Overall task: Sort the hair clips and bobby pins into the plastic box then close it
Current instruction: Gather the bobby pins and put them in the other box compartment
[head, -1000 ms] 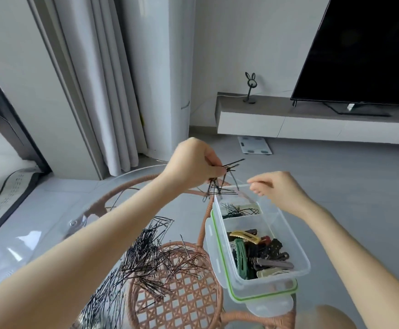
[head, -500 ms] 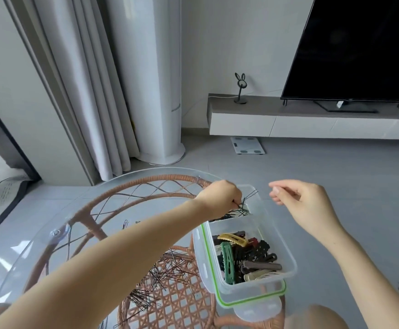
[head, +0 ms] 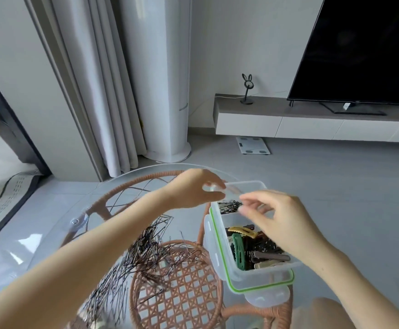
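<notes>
A clear plastic box [head: 268, 273] stands on its green-sealed lid [head: 262, 288] at the right edge of the glass table. Its far compartment holds black bobby pins [head: 229, 206]. Its near compartment holds hair clips [head: 243, 245] in yellow, green, black and grey. A loose heap of bobby pins [head: 141, 255] lies on the glass to the left of the box. My left hand [head: 193, 189] hovers at the box's far left corner, blurred, fingers apart, nothing seen in it. My right hand [head: 279, 219] hangs over the middle of the box, fingers loosely spread above the pin compartment.
The round glass tabletop [head: 51, 210] rests on a rattan frame [head: 181, 302]; the box sits close to its right rim. Beyond are grey floor, a white scale [head: 253, 144], a low TV cabinet [head: 312, 119], a white column unit [head: 162, 91] and curtains [head: 94, 79].
My left hand lowered a bunch of bobby pins into the far compartment, let them go and rose to the box's corner. My right hand moved in over the box.
</notes>
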Available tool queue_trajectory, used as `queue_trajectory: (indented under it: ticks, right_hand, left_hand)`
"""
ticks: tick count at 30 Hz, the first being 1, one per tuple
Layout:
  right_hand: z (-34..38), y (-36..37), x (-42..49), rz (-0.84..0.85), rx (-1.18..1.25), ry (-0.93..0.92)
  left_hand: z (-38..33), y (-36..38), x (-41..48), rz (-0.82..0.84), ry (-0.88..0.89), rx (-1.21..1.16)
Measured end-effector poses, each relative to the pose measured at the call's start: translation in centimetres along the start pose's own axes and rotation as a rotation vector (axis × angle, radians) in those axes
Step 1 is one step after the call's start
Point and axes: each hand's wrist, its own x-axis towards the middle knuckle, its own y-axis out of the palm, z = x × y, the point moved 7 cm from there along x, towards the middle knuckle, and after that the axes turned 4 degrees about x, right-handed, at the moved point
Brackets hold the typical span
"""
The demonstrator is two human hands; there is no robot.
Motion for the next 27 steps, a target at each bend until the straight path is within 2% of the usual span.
queue_trajectory:
  ticks: [4,6,8,11,13,15,18,22,24,27]
  right_hand:
    - [3.1,5.9,-2.4,0.342,-0.057,-0.013]
    - [3.1,9.3,-4.1,0.521,-0.142,-0.006]
    - [2.6,12.4,-5.6,0.622,-0.215,0.013]
    - [1.6,14.7,-7.2,0.604,-0.250,0.085]
    - [1.2,15.7,-7.7,0.557,-0.234,0.155]
    - [0.9,17.0,-7.9,0.517,-0.318,0.155]
    - [0.7,18.4,-7.5,0.478,-0.345,0.127]
    - [1.0,20.7,-5.9,0.426,-0.260,0.087]
    - [1.9,21.8,-4.8,0.380,-0.164,0.050]
    - [3.8,22.6,-3.7,0.364,0.157,0.084]
  left_hand:
    - [4.5,-0.5,-6.9,-0.038,-0.105,0.084]
    - [6.6,0.6,-11.0,0.028,-0.196,0.131]
    - [8.1,2.5,-15.4,0.143,-0.231,0.173]
    - [9.5,5.7,-20.3,0.278,-0.244,0.250]
    - [10.7,7.5,-22.5,0.283,-0.262,0.326]
    - [11.4,9.0,-23.7,0.199,-0.251,0.363]
    - [11.3,9.4,-23.7,-0.012,-0.193,0.390]
    - [12.2,9.0,-21.6,-0.080,-0.297,0.285]
    - [12.4,8.5,-20.2,-0.134,-0.324,0.269]
    - [12.6,7.8,-18.6,-0.255,-0.374,0.117]
